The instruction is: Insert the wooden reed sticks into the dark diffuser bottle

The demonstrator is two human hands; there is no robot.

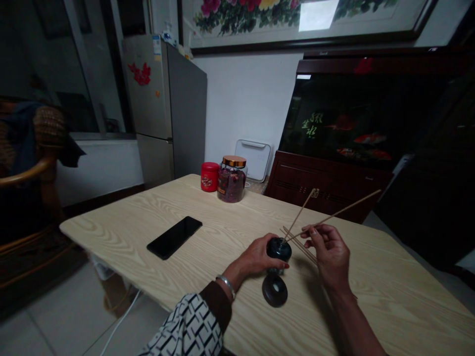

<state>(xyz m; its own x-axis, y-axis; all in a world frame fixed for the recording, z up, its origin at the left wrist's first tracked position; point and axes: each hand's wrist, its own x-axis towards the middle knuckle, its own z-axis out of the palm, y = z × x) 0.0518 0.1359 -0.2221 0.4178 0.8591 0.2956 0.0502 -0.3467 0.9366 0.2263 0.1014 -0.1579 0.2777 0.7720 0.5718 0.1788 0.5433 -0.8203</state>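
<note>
My left hand is wrapped round a small dark round bottle that stands on the light wooden table. Thin wooden sticks fan up and to the right out of the bottle's mouth. My right hand pinches one or more of these sticks just to the right of the bottle. A dark round lid or base lies flat on the table just in front of the bottle.
A black phone lies face up left of my hands. A red tin and a glass jar with a gold lid stand at the table's far edge. Behind are a fridge, a fish tank and a chair at left.
</note>
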